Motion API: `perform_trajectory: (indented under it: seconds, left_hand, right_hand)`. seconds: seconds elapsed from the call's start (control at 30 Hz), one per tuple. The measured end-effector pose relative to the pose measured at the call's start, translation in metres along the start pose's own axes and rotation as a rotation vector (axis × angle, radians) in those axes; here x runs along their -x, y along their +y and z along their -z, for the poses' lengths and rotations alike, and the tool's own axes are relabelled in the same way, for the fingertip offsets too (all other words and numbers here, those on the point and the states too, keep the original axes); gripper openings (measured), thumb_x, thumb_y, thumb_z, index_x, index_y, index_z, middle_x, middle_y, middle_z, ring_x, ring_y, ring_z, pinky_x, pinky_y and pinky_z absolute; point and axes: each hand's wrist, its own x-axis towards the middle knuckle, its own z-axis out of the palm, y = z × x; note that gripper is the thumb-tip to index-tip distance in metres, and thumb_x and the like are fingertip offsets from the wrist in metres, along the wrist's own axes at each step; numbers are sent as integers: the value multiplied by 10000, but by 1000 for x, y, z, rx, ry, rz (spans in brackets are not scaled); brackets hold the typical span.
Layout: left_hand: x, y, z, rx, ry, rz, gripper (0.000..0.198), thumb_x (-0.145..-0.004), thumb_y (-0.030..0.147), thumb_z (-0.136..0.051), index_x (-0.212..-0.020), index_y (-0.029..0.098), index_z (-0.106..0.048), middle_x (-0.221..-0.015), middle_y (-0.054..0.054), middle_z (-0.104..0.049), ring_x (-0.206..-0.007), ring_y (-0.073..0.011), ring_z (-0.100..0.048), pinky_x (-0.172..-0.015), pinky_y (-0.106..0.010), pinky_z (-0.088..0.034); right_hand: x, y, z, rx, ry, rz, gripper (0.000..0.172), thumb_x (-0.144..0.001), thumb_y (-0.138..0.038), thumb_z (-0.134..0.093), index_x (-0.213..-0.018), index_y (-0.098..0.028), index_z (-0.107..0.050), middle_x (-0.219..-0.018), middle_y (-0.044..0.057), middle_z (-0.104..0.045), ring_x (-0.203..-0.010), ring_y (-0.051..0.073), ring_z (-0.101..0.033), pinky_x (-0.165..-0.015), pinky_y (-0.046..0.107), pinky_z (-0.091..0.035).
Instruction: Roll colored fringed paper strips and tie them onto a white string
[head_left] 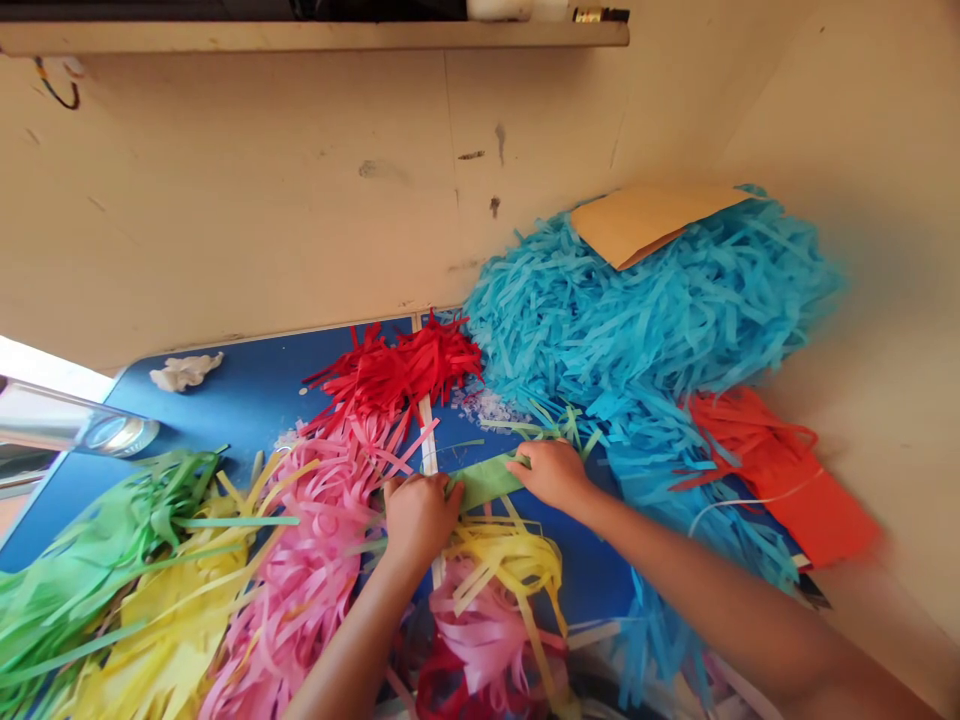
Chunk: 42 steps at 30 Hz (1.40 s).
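Note:
A light green piece of fringed tissue paper (pixel 487 482) is stretched between my two hands above the blue table (pixel 600 560). My left hand (pixel 421 515) grips its left end, fingers closed. At the right end, my right hand (pixel 551 470) pinches the paper, and thin green strips stick out beyond it. Just below the green paper lie yellow paper strips (pixel 517 560) and a pink bunch (pixel 480 635). Pink fringed strips (pixel 315 520) spread out beside my left hand. Behind them sits a pile of red shredded paper (pixel 405 365).
A large blue fringed paper heap (pixel 637 310) carries a brown envelope (pixel 660 220). Orange-red paper (pixel 810 490) lies at right. Green (pixel 127 520) and yellow fringes (pixel 172 610) lie at left. A tape roll (pixel 120 434), crumpled white tissue (pixel 186 371), clear bits (pixel 491 408) and an overhead shelf (pixel 315 38) are nearby.

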Motion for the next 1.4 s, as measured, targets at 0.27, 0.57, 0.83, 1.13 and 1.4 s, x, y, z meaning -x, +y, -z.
perform_trajectory:
  seconds: [0.27,0.57,0.83,1.13,1.4]
  left_hand:
    - [1,-1,1,-14,77,-35,352,-926,424,-460,-867,179,-705,-798,-116,-730,-837,-289,-664,-842,-433,-386]
    - [1,4,9,-21,73,-537,220,-858,90,-492,-888,206,-677,-928,-61,-695,-920,-221,-613,-917,-386,-388]
    - [11,6,7,-10,122,-512,242,-792,169,-560,-1001,143,-680,-1020,-126,-696,-969,-290,-630,-1014,-527,-326]
    - [-1,-11,-7,124,169,-435,220,-880,161,-513,-949,208,-717,-998,-66,-748,-950,-236,-670,-1028,-494,-332]
    - [-3,-27,-8,174,142,-291,250,-949,300,-500,-891,242,-737,-1005,-25,-753,-983,-207,-660,-904,-379,-408]
  right_hand:
    - [0,1,1,13,19,-2,224,-902,-382,-604,-756,-223,-664,-769,25,-737,-754,197,-664,-696,294,-350]
    - [25,-4,29,155,156,528,146,-909,-178,-524,-986,-177,-648,-1059,111,-686,-1011,249,-577,-925,414,-288]
    - [2,13,9,109,30,675,158,-872,-175,-520,-855,-144,-674,-871,92,-713,-815,213,-600,-873,403,-290]
    - [5,6,5,-28,40,591,280,-829,-264,-657,-1090,-165,-676,-1108,111,-681,-1034,259,-580,-921,403,-312]
    - [-23,27,3,-99,-44,370,196,-943,-315,-595,-864,-230,-752,-910,6,-723,-873,153,-642,-791,277,-366]
